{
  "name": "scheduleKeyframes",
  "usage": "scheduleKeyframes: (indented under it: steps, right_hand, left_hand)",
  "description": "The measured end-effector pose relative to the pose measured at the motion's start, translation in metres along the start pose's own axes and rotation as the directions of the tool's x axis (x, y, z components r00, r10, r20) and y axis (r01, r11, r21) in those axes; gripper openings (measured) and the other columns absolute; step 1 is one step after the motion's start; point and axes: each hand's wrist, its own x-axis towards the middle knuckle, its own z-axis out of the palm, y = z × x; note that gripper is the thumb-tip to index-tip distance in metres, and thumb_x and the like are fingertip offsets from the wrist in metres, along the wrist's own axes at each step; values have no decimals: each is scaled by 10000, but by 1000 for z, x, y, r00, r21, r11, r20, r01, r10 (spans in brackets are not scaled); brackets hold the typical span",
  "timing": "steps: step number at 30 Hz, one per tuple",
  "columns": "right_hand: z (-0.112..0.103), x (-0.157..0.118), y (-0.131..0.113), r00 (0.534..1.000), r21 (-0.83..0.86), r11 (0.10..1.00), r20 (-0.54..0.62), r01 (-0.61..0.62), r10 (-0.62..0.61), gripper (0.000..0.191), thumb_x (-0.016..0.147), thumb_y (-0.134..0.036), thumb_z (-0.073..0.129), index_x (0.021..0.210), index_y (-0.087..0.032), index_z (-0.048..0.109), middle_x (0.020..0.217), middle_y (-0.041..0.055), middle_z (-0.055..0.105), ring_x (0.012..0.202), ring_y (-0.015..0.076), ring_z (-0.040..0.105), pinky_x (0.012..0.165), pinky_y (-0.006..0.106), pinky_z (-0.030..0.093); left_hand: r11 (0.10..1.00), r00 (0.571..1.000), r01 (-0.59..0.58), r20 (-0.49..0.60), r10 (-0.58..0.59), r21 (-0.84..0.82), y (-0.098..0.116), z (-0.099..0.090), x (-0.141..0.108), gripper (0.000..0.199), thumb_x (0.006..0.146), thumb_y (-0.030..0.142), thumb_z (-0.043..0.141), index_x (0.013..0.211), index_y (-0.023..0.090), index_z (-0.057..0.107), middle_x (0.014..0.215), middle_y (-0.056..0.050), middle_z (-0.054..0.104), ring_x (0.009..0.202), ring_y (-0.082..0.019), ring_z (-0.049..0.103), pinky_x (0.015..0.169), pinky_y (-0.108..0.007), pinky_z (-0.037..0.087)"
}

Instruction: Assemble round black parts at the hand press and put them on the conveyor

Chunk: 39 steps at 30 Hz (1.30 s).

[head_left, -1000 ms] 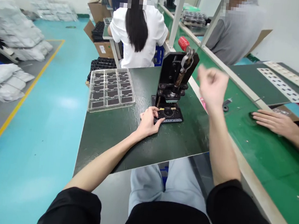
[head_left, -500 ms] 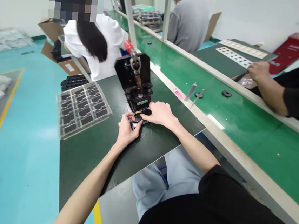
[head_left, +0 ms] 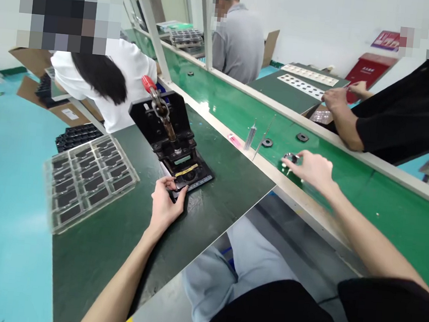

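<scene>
My left hand [head_left: 167, 204] is at the front left corner of a black toggle-clamp fixture [head_left: 190, 153] with a red-tipped handle. Its thumb and fingers are closed on the edge of a flat black part [head_left: 177, 182] lying in the fixture's base. A yellow strip [head_left: 186, 170] crosses the base beside it. The clamp's upper plate stands raised. Over the green conveyor belt, my right hand [head_left: 314, 169] pinches a small dark round part [head_left: 289, 158] between thumb and fingers. The fingers partly hide that part, and whether it touches the belt I cannot tell.
A clear tray [head_left: 93, 179] of black parts lies left of the fixture on the dark green table [head_left: 116, 232]. Black ring parts [head_left: 302, 137] sit on the belt [head_left: 351, 194]. A syringe [head_left: 250, 136] stands at the belt's edge. Co-workers [head_left: 240, 47] sit nearby.
My right hand has left the fixture and moved right to the belt, where it pinches a dark round part. My left hand stays at the fixture. The view has turned right.
</scene>
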Motion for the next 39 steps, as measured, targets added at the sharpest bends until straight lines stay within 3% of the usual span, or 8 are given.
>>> scheduleKeyframes:
  steps: [5,10,16,22,27,31,35,39]
  right_hand:
    - [5,90,-26,998,36,999,-53,-39,41,660,947,-606,579,1252,-27,664,1208,340,682,1140,428,654,916,483,448]
    - [11,109,-40,998,146,988,-31,-49,54,659,979,-556,550,1344,-11,617,1266,339,659,1206,416,615,943,461,424]
    - [22,60,-33,998,277,959,-2,68,-70,476,933,-576,587,1129,-164,720,963,143,753,1008,304,666,842,375,442]
    - [24,43,-28,998,519,854,19,36,-54,344,796,-455,720,978,-171,652,981,121,741,856,230,644,759,324,465]
    - [14,-21,-31,948,526,824,-315,208,-38,229,841,-451,632,890,-228,609,805,67,700,715,225,631,719,350,481]
    - [18,-101,-60,876,449,793,-435,411,-207,188,907,-431,580,889,-247,613,664,13,646,593,203,621,593,317,452]
    - [31,-148,-111,836,396,738,-299,547,-460,147,944,-297,527,877,-239,645,640,8,652,570,191,645,544,302,413]
    - [28,-160,-138,842,614,614,-172,497,-511,166,903,-365,659,988,-224,677,710,7,672,644,192,674,593,295,484]
  left_hand:
    - [1000,1000,-7,-6,7,13,1,1,0,396,822,404,695,1094,228,467,848,-16,610,808,-217,668,829,-398,580]
    - [1000,1000,-16,-1,16,25,-2,2,-1,400,829,417,689,1098,223,465,857,-22,615,829,-227,679,839,-408,577]
    - [999,999,-34,-15,35,37,-5,7,-2,402,832,411,689,1107,222,465,873,-31,614,836,-233,668,841,-424,566]
    - [999,999,-35,-34,36,36,5,5,-3,357,832,383,689,1086,224,495,864,-23,610,833,-222,662,824,-394,558]
    - [985,981,-136,-124,149,105,21,5,-15,148,896,273,613,1025,227,558,857,-30,632,828,-204,660,838,-381,537]
    - [928,930,-366,65,362,72,31,11,-27,73,938,216,556,1007,231,575,897,-56,673,863,-206,682,806,-355,563]
    - [850,810,-526,319,491,25,31,15,-31,145,991,221,490,1106,221,578,1033,-94,720,965,-225,714,842,-359,591]
    - [861,838,-499,305,452,96,27,15,-29,173,1010,241,461,1145,198,560,986,-89,722,914,-222,724,813,-351,596]
